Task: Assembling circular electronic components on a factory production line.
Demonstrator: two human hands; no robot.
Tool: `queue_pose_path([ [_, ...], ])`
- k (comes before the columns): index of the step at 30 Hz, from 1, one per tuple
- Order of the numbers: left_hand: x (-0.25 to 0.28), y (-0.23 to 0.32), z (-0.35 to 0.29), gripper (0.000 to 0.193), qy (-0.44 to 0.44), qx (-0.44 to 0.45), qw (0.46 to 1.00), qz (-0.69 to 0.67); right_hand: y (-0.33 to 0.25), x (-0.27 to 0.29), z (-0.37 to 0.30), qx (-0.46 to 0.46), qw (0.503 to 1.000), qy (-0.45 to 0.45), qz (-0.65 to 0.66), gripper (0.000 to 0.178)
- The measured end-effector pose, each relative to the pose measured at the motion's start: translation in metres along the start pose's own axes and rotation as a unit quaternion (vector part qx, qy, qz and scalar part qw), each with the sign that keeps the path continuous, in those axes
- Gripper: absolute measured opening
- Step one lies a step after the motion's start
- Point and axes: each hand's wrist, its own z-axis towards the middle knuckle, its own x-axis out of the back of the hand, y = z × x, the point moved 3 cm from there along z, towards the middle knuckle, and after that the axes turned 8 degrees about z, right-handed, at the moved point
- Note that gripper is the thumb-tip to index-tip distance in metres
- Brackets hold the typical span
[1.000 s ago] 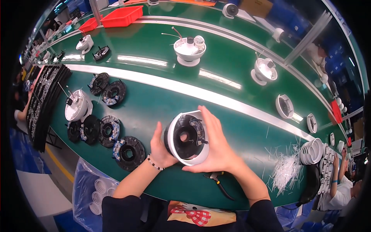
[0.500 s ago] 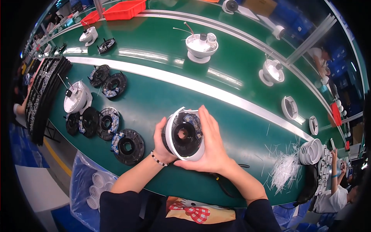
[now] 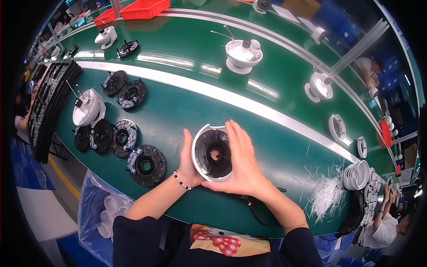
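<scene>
At the near table edge, a bag of clear blue plastic holds several white rings; overlap hides their number. The right grip is closed around the right side of a white ring-shaped housing, in front of the person at the near edge of the table, with one black disc seated inside. The left hand cups the housing's left side, thumb raised, other fingers hidden behind; the right hand has its fingers over the rim. A second ago the disc's circuit board showed at its right; now the disc is turned, and only a bit of board shows beside the right fingers.

One pair of pliers lies partly under the right forearm. To the right are a pile of white strips and a stack of white rings. To the left lie six black discs and one white bowl containing a black part.

Beyond the white rail stand three more white bowls, shifted rightward since then; the middle one holds a black part and a clear one. Two loose white rings and one more disc lie there. Behind are two red bins.
</scene>
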Motion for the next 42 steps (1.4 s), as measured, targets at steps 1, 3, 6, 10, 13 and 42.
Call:
queue_pose_path([
  [1,0.002,0.0,0.0,0.079,0.0,0.001,1.0,0.0,-0.002,0.0,0.0,-0.001,1.0,0.001,0.0,0.114],
  [3,0.007,0.001,-0.001,0.077,-0.023,-0.002,1.0,0.008,-0.005,-0.001,0.001,-0.012,1.0,0.0,-0.014,0.111],
  [6,0.009,0.002,-0.003,0.076,-0.022,0.021,0.999,0.02,-0.003,0.002,0.0,0.034,0.999,-0.03,-0.022,0.108],
  [10,0.009,0.002,-0.003,0.07,0.018,0.028,0.999,0.025,0.002,0.01,0.008,0.103,0.993,-0.064,-0.001,0.106],
  [13,0.009,0.0,-0.001,0.062,0.054,-0.018,0.998,0.017,0.008,-0.001,0.002,0.088,0.995,0.039,0.0,0.105],
  [42,0.116,0.2,0.209,0.026,0.288,-0.191,0.895,0.281,-0.003,-0.013,-0.122,-0.178,0.972,0.044,-0.15,0.093],
])
